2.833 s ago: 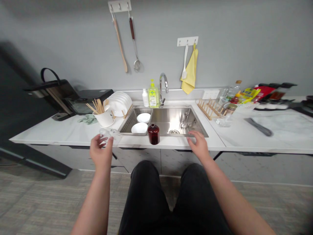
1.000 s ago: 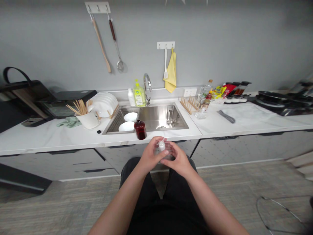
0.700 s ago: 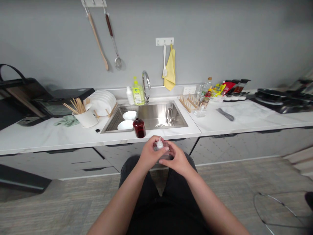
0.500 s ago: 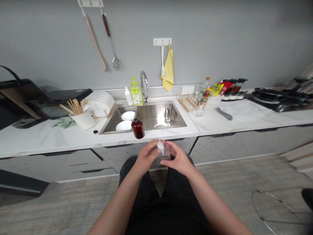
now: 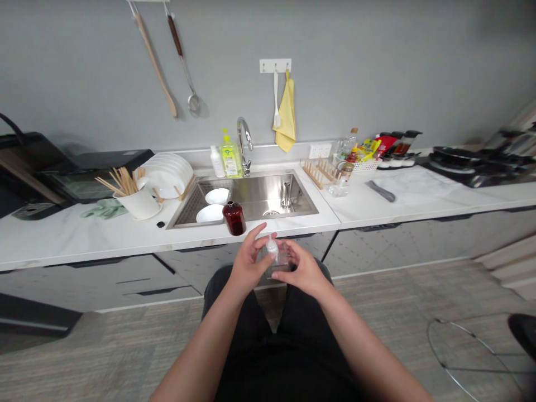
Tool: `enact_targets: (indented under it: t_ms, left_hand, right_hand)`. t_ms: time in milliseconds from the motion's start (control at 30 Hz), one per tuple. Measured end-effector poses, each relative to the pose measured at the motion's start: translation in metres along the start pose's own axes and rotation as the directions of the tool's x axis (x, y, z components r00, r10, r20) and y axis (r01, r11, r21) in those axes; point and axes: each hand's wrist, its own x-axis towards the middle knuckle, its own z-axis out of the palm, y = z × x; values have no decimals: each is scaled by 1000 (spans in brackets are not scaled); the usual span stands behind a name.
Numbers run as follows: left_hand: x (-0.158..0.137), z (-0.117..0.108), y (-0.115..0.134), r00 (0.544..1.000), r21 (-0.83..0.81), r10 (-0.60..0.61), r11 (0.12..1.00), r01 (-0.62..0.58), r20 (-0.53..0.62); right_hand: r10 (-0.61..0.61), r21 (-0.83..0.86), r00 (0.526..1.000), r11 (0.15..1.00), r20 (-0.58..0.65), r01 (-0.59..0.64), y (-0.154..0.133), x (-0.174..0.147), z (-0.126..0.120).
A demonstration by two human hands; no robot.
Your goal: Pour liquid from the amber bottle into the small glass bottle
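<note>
A clear bottle [image 5: 280, 268] with a white pump top [image 5: 272, 246] is held in front of my lap, just before the counter edge. My right hand [image 5: 306, 272] is closed round the bottle's right side, thumb low on its front. At the pump top, my left hand [image 5: 247, 264] grips with its thumb, while its index finger stretches up and away. Part of the bottle is hidden by my fingers. On the counter edge, ahead and to the left, stands a dark red-brown bottle [image 5: 234, 218] without a cap.
Behind is a steel sink [image 5: 309, 210] with two white bowls [image 5: 210, 213] and a faucet [image 5: 245, 146]. A yellow-green soap bottle [image 5: 230, 158] stands beside it. Plates [image 5: 167, 174] and a chopstick holder [image 5: 138, 202] are left; a wooden rack [image 5: 318, 174] is right. A small black cap [image 5: 160, 224] lies left.
My left index finger has lifted off and now points upward, away from the pump top. The right hand keeps its hold on the bottle. The view has shifted slightly.
</note>
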Motion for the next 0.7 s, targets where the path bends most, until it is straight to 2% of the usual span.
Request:
enact_targets:
  t_ms: [100,167,267,367,433,567,700]
  left_hand:
    - [5,2,0,997,97,31,995,-25,-64]
    - [6,3,2,997,160,47,986,-36,-64]
    - [1,0,8,998,170,48,984,-53,33]
    - [-4,-6,10,995,61,37,997,-43,97]
    - [-3,-8,9,997,50,23,998,-26,75]
    - [4,-7,9,998,161,54,985,-56,11]
    - [1,-8,18,988,160,43,985,-68,150]
  right_hand:
    - [7,-29,1000,1000,-20,-8,-1,0,3]
    - [-2,-56,1000,998,-12,2,-4,0,5]
    - [-19,-46,1000,999,7,19,-6,-1,5]
    - [-14,-3,1000,1000,0,14,-3,-2,1]
    - [-9,2,1000,1000,-6,9,-1,-2,-1]
    - [7,-27,1000,1000,-1,-7,-4,-2,3]
    - [-21,-51,1000,998,15,22,-9,-2,5]
